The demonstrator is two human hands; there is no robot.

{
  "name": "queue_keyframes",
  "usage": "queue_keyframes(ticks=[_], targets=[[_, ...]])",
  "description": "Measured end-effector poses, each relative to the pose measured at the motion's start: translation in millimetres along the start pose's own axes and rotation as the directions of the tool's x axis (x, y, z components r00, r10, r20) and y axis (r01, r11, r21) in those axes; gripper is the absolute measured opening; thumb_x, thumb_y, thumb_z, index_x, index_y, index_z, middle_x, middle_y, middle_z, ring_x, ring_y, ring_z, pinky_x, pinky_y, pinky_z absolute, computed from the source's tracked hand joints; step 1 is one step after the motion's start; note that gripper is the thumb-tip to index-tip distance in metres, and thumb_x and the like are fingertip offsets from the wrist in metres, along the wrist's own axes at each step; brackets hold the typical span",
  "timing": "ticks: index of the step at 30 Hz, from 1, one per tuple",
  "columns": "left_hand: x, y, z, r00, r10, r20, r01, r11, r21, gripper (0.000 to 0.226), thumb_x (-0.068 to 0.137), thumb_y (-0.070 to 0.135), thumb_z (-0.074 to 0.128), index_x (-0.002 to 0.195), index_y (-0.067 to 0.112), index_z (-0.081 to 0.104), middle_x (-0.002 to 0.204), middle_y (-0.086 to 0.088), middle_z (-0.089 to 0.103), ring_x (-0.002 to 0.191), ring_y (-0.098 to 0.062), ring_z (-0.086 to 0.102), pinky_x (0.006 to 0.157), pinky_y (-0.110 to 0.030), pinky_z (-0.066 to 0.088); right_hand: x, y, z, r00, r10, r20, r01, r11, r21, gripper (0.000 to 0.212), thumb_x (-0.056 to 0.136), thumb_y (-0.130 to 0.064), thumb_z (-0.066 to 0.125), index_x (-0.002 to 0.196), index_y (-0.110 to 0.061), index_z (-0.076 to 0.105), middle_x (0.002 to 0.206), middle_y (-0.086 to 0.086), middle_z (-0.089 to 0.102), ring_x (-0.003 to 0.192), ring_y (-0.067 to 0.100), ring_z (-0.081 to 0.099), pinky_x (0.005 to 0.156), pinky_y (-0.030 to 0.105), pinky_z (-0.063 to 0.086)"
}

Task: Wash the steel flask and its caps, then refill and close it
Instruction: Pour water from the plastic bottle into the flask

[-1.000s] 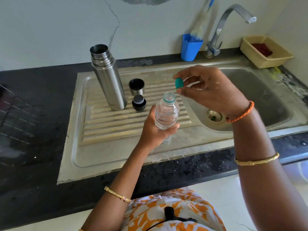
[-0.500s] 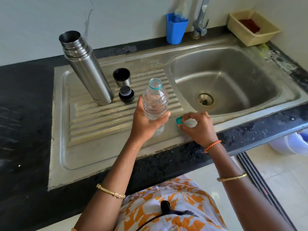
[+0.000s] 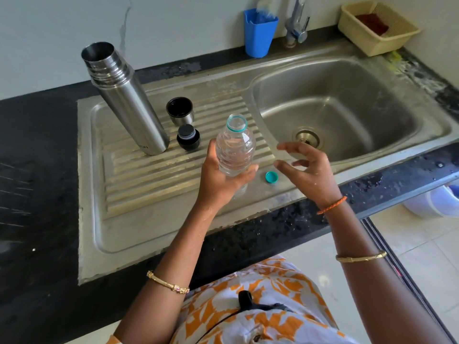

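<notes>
The steel flask [image 3: 124,100] stands open and upright on the ribbed drainboard [image 3: 154,175] with its cup cap [image 3: 179,111] and stopper [image 3: 188,140] just beside it, while the uncapped water bottle [image 3: 234,145] is gripped by the left hand [image 3: 223,180]. The teal bottle cap [image 3: 271,176], pinched half a second earlier, has been set down on the sink ledge, and the right hand [image 3: 308,170] is now held empty above it with fingers loosely spread; refilling is judged ready to begin. The flask's interior cannot be seen, the tap [image 3: 296,23] is cut off at the top edge, and the bottle's base is hidden behind the left hand.
</notes>
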State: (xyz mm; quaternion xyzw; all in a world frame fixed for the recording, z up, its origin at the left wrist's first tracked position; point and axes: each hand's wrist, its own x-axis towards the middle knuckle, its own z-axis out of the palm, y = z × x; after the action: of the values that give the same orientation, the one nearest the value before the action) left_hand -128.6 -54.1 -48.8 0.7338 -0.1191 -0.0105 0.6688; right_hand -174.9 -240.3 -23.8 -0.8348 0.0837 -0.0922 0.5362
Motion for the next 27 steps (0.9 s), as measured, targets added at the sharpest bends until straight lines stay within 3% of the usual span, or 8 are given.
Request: queue_keyframes(ticks=[5, 8, 12, 15, 17, 20, 24, 27], targets=[[-2, -1, 0, 0.998, -0.034, 0.052, 0.035, 0.999, -0.025, 0.08, 0.059, 0.026, 0.089, 0.124, 0.007, 0.047, 0.104, 0.006, 0.067, 0.095, -0.017, 0.066, 0.083, -0.041, 0.055, -2, -30, 27, 0.953, -0.061, 0.297, 0.051, 0.998, 0.043, 0.106, 0.056, -0.054, 0.08, 0.145, -0.022, 0.032, 0.149, -0.003, 0.036, 0.138, 0.006, 0.032, 0.114, 0.024, 0.026], [0, 4, -6, 0.989, -0.066, 0.131, 0.071, 0.997, -0.038, 0.072, 0.066, 0.009, 0.085, 0.126, 0.016, 0.045, 0.115, -0.003, 0.064, 0.107, -0.017, 0.064, 0.086, -0.036, 0.055, 1, -37, 49, 0.961, -0.117, 0.252, 0.094, 0.991, 0.099, 0.091, 0.059, -0.049, 0.082, 0.136, -0.017, 0.043, 0.132, -0.001, 0.056, 0.124, 0.01, 0.051, 0.108, 0.038, 0.04], [-2, 9, -26, 0.97, -0.075, 0.232, 0.032, 0.982, 0.185, 0.08, 0.061, 0.018, 0.086, 0.121, 0.04, 0.039, 0.127, -0.007, 0.054, 0.115, -0.015, 0.057, 0.094, -0.028, 0.05, 5, -36, 61, 0.978, -0.119, 0.17, 0.089, 0.981, 0.171, 0.071, 0.062, -0.032, 0.084, 0.123, -0.014, 0.052, 0.115, 0.0, 0.066, 0.108, 0.015, 0.062, 0.098, 0.044, 0.048], [-9, 14, -50, 0.942, -0.203, 0.269, 0.136, 0.959, 0.248, 0.089, 0.074, 0.002, 0.078, 0.144, 0.024, 0.028, 0.139, -0.002, 0.041, 0.125, -0.011, 0.047, 0.102, -0.028, 0.043, 5, -33, 67, 0.987, -0.091, 0.136, 0.063, 0.978, 0.198, 0.06, 0.065, -0.016, 0.085, 0.116, -0.019, 0.053, 0.108, -0.003, 0.067, 0.102, 0.012, 0.064, 0.094, 0.037, 0.051], [-15, 23, -64, 0.962, -0.214, 0.168, 0.162, 0.947, 0.279, 0.074, 0.082, -0.002, 0.067, 0.144, 0.022, 0.035, 0.133, 0.003, 0.047, 0.117, -0.008, 0.053, 0.097, -0.025, 0.046, 3, -36, 72, 0.992, -0.095, 0.082, 0.077, 0.977, 0.2, 0.058, 0.062, -0.023, 0.084, 0.111, -0.02, 0.052, 0.103, -0.006, 0.067, 0.096, 0.01, 0.066, 0.088, 0.032, 0.052], [-17, 39, -80, 0.989, 0.003, -0.145, 0.039, 0.958, 0.285, 0.044, 0.085, -0.005, 0.06, 0.12, 0.021, 0.058, 0.11, 0.007, 0.065, 0.094, -0.002, 0.063, 0.083, -0.02, 0.049, 6, -40, 78, 0.992, -0.114, 0.057, 0.103, 0.981, 0.165, 0.056, 0.061, -0.024, 0.084, 0.107, -0.022, 0.052, 0.097, -0.009, 0.067, 0.089, 0.005, 0.066, 0.083, 0.031, 0.053], [-11, 54, -98, 0.831, 0.234, -0.504, -0.065, 0.942, 0.329, 0.029, 0.084, -0.004, 0.064, 0.108, 0.013, 0.062, 0.094, 0.007, 0.068, 0.088, -0.001, 0.063, 0.076, -0.013, 0.05, 22, -61, 78, 0.986, -0.151, 0.065, 0.142, 0.981, 0.132, 0.052, 0.061, -0.023, 0.085, 0.103, -0.027, 0.054, 0.095, -0.006, 0.069, 0.087, 0.01, 0.068, 0.083, 0.042, 0.055], [7, 57, -110, 0.734, 0.265, -0.625, -0.069, 0.945, 0.321, 0.039, 0.082, 0.011, 0.071, 0.117, 0.015, 0.055, 0.105, 0.006, 0.063, 0.095, -0.007, 0.061, 0.08, -0.031, 0.055, 43, -84, 78, 0.978, -0.198, 0.065, 0.193, 0.978, 0.077, 0.06, 0.061, -0.03, 0.086, 0.111, -0.02, 0.055, 0.1, -0.005, 0.069, 0.091, 0.012, 0.067, 0.086, 0.042, 0.054]])
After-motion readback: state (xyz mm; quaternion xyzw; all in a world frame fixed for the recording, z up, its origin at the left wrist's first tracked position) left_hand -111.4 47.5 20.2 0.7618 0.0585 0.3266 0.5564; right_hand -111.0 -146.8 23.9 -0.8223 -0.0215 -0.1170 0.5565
